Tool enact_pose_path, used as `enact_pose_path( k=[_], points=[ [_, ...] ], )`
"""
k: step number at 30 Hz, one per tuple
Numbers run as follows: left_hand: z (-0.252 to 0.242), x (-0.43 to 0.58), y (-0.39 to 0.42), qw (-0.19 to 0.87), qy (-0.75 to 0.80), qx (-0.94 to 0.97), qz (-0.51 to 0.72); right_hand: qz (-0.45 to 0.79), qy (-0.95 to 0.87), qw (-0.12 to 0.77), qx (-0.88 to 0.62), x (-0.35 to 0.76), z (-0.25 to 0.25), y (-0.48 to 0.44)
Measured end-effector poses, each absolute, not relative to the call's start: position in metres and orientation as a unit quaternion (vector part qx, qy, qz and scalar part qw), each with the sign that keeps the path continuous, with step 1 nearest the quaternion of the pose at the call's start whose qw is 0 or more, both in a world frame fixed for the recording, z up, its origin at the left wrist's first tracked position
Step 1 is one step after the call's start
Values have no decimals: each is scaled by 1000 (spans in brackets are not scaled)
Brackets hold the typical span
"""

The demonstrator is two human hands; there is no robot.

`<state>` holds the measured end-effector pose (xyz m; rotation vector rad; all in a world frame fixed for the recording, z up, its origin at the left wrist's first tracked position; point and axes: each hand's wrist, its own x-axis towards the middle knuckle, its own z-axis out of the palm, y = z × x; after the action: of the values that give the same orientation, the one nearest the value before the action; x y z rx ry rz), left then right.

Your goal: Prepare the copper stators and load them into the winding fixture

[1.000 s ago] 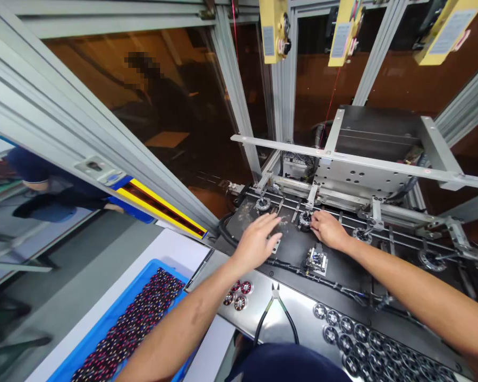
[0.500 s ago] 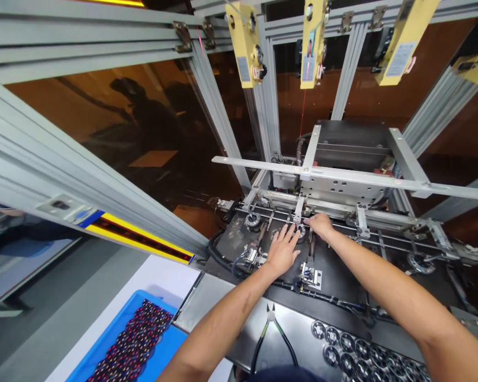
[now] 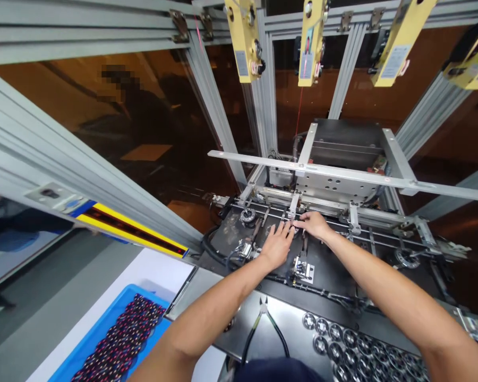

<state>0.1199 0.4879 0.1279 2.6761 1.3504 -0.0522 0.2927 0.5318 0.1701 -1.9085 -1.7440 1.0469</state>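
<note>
My left hand (image 3: pixel 278 247) lies palm down over the dark machine bed (image 3: pixel 276 270), fingers stretched and slightly spread. Its fingertips reach a round metal part (image 3: pixel 297 232), mostly covered by both hands. From the right, my right hand (image 3: pixel 315 225) comes to the same part with thumb and fingers drawn together. What they pinch, if anything, is too small to make out. Just behind the fingertips stands a metal bracket (image 3: pixel 293 204). Another round slotted part (image 3: pixel 247 216) sits on its station left of my hands.
Cutting pliers (image 3: pixel 264 310) lie on the metal shelf (image 3: pixel 207 289), left of rows of round metal parts (image 3: pixel 336 332). A blue tray (image 3: pixel 123 302) holds many dark coils. A long metal bar (image 3: pixel 342 174) crosses behind my hands; yellow tensioner units (image 3: pixel 308 48) hang above.
My right hand has loosened from a fist and moved closer to my left, its thumb and fingers now reaching over the round part. The whole view has shifted slightly.
</note>
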Motion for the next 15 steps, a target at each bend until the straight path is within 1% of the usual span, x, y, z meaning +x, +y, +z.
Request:
enact_pose_path(
  k=[3, 6, 8, 10, 15],
  points=[
    [129, 119, 488, 73, 451, 889, -16, 320, -682, 179, -633, 344, 206, 489],
    [131, 118, 490, 80, 452, 888, -10, 251, -693, 161, -657, 415, 220, 448],
    [135, 117, 491, 85, 453, 887, -6, 200, -688, 144, -683, 451, 210, 430],
    [144, 117, 490, 85, 457, 885, 2, 163, -702, 133, -680, 470, 188, 422],
    [184, 136, 472, 80, 465, 880, 53, 124, -790, 138, -585, 462, 140, 427]
  ],
)
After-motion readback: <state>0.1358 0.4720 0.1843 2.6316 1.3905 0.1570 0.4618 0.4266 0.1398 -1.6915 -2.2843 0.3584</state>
